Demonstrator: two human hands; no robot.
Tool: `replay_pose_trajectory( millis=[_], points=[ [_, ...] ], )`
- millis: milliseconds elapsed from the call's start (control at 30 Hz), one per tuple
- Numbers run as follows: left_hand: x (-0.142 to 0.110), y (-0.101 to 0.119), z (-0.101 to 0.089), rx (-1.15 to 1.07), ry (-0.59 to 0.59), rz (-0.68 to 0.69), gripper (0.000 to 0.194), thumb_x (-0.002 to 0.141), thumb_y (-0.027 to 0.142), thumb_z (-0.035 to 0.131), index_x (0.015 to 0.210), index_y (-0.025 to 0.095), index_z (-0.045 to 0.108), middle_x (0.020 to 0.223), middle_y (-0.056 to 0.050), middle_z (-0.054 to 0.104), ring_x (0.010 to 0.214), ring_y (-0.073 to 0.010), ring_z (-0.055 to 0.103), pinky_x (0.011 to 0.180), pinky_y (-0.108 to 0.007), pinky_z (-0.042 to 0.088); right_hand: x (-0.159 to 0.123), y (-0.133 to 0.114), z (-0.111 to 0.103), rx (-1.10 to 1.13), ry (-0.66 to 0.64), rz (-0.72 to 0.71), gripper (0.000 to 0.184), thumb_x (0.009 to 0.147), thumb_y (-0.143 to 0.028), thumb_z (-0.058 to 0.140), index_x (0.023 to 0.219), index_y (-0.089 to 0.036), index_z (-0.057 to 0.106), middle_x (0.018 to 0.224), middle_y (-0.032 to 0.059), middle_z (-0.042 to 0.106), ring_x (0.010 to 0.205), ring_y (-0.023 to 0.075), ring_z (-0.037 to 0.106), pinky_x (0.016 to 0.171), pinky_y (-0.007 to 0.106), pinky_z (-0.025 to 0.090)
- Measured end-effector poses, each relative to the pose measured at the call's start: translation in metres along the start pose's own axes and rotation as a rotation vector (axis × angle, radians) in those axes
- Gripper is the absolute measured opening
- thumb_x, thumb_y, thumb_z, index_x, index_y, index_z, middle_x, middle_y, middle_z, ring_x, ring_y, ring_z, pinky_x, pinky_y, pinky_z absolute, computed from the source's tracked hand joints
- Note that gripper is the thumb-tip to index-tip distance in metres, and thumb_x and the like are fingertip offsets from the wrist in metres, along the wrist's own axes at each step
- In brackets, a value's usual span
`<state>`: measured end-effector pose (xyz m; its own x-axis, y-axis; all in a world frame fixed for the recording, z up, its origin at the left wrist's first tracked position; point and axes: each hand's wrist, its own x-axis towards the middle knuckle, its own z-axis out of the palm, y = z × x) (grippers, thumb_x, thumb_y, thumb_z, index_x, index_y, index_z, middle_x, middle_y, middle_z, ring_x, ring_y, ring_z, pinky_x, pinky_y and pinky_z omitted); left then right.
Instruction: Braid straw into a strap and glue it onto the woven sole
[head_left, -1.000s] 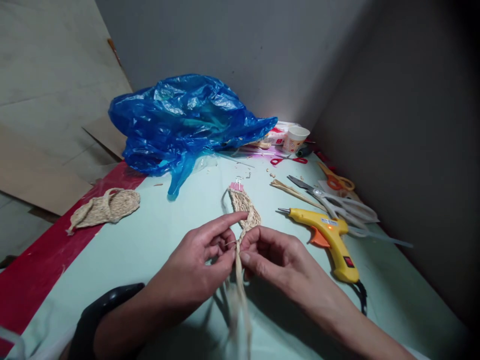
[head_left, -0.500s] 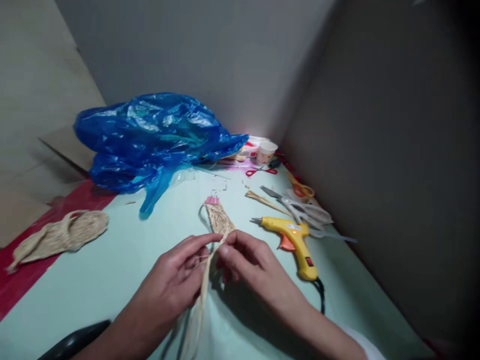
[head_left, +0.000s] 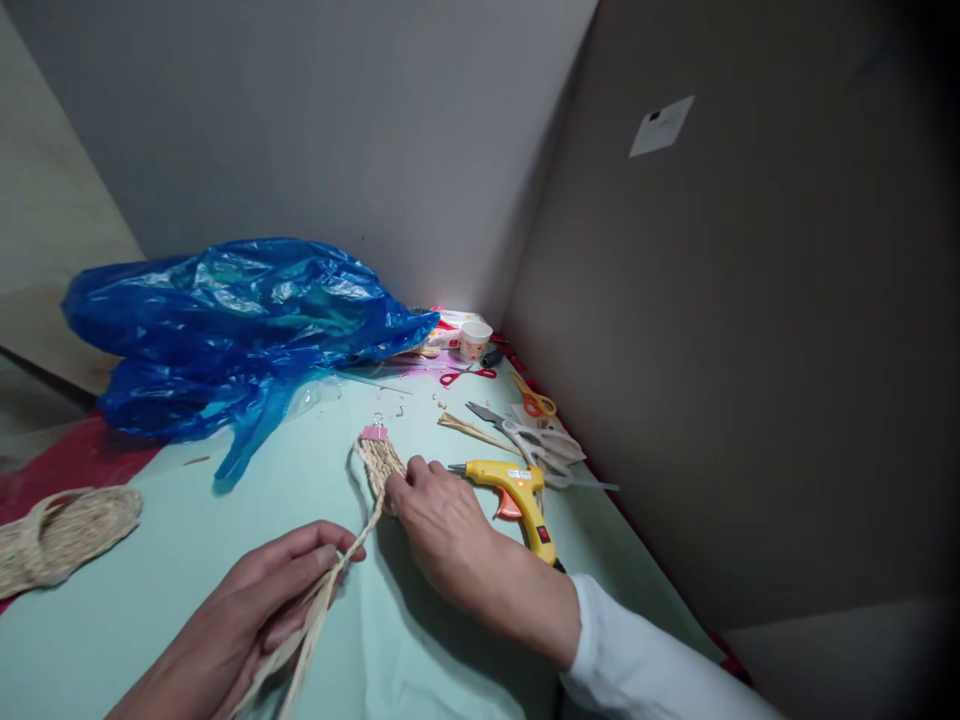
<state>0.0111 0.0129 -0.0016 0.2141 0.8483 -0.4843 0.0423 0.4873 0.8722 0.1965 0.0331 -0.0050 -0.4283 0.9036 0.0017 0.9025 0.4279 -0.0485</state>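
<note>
back wall (head_left: 337, 130): grey; right wall (head_left: 712, 320): darker, white notice (head_left: 661, 127); tabletop (head_left: 187, 540): pale green

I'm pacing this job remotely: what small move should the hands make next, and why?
Probably the left hand should twist the loose strands together a little further: the cord between the hands looks twisted, but past the left hand the strands lie apart. The right hand, at the woven piece, could steady it meanwhile.

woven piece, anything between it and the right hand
Nothing visible: the right hand is at the near end of the woven piece, partly covering it. The glue gun lies to the right, not between; the pink clip is on the far end.
</note>
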Motion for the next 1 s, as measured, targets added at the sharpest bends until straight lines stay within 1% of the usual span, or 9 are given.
replay_pose_trajectory(
  millis=[167,233,333,433,500,600,767,900,1000],
  points=[
    [-0.005,0.022,0.015,-0.121,0.071,-0.018,0.035,0.061,0.039,0.083,0.088,0.023,0.067,0.073,0.001,0.062,0.057,-0.0124,0.056,0.045,-0.020,0.040,0.039,0.006,0.002,-0.064,0.036,-0.026,0.025,0.089,-0.006,0.052,0.113,-0.010,0.057,0.107,0.0102,0.058,0.096,0.0227,0.058,0.080,0.036,0.053],
    [0.008,0.029,0.018,-0.135,0.031,0.080,0.028,0.066,0.038,0.079,0.084,0.021,0.064,0.069,0.001,0.058,0.054,-0.0109,0.052,0.046,-0.020,0.042,0.056,0.010,-0.003,-0.090,0.054,0.015,0.023,0.094,-0.014,0.055,0.117,-0.011,0.057,0.113,0.0090,0.058,0.101,0.0210,0.058,0.084,0.036,0.053],
    [0.037,0.030,0.018,-0.122,0.001,0.178,0.027,0.071,0.039,0.073,0.069,0.020,0.054,0.055,0.006,0.041,0.044,-0.0078,0.034,0.040,-0.020,0.031,0.069,0.027,-0.015,-0.109,0.046,0.083,0.028,0.097,-0.027,0.058,0.121,-0.013,0.056,0.116,0.0087,0.058,0.101,0.0202,0.060,0.084,0.038,0.054],
    [0.058,0.017,0.011,-0.048,-0.012,0.193,0.036,0.071,0.044,0.070,0.065,0.019,0.046,0.052,0.010,0.029,0.043,-0.0054,0.022,0.039,-0.018,0.019,0.059,0.061,-0.022,-0.117,-0.027,0.180,0.027,0.097,-0.030,0.058,0.117,-0.012,0.059,0.110,0.0083,0.061,0.094,0.0182,0.063,0.082,0.036,0.055],
    [0.062,0.008,0.005,0.045,0.002,0.172,0.032,0.074,0.047,0.068,0.071,0.018,0.053,0.051,0.010,0.030,0.042,-0.0054,0.022,0.039,-0.018,0.017,0.043,0.087,-0.020,-0.127,-0.077,0.279,0.024,0.097,-0.031,0.059,0.111,-0.012,0.061,0.107,0.0078,0.062,0.093,0.0181,0.063,0.082,0.036,0.055],
    [0.058,0.005,-0.008,0.242,-0.004,0.167,0.034,0.076,0.048,0.066,0.072,0.015,0.061,0.054,0.004,0.047,0.044,-0.0079,0.038,0.042,-0.020,0.029,0.024,0.116,-0.007,-0.089,-0.092,0.335,0.025,0.097,-0.032,0.059,0.111,-0.011,0.062,0.108,0.0084,0.062,0.097,0.0191,0.062,0.086,0.039,0.054],
    [0.072,0.024,-0.035,0.522,0.078,0.276,0.035,0.079,0.050,0.064,0.073,0.016,0.067,0.065,-0.001,0.060,0.058,-0.0164,0.054,0.056,-0.027,0.042,0.027,0.130,-0.002,0.138,0.024,0.321,0.022,0.097,-0.032,0.059,0.105,-0.012,0.062,0.104,0.0069,0.062,0.094,0.0184,0.061,0.085,0.038,0.053],
    [0.103,0.040,-0.045,0.676,0.242,0.375,0.028,0.083,0.040,0.064,0.071,0.015,0.065,0.066,0.000,0.060,0.069,-0.0185,0.058,0.065,-0.030,0.045,0.046,0.123,-0.027,0.479,0.158,0.175,0.013,0.095,-0.025,0.055,0.092,-0.012,0.060,0.089,0.0028,0.061,0.082,0.0145,0.059,0.076,0.029,0.049],
    [0.125,0.051,-0.040,0.722,0.300,0.403,0.024,0.090,0.037,0.060,0.095,0.013,0.065,0.092,-0.004,0.067,0.081,-0.0171,0.064,0.074,-0.035,0.053,0.052,0.105,-0.044,0.749,0.175,0.036,0.015,0.088,-0.028,0.051,0.085,-0.014,0.055,0.079,0.0018,0.059,0.071,0.0122,0.054,0.064,0.023,0.043]
  ],
)
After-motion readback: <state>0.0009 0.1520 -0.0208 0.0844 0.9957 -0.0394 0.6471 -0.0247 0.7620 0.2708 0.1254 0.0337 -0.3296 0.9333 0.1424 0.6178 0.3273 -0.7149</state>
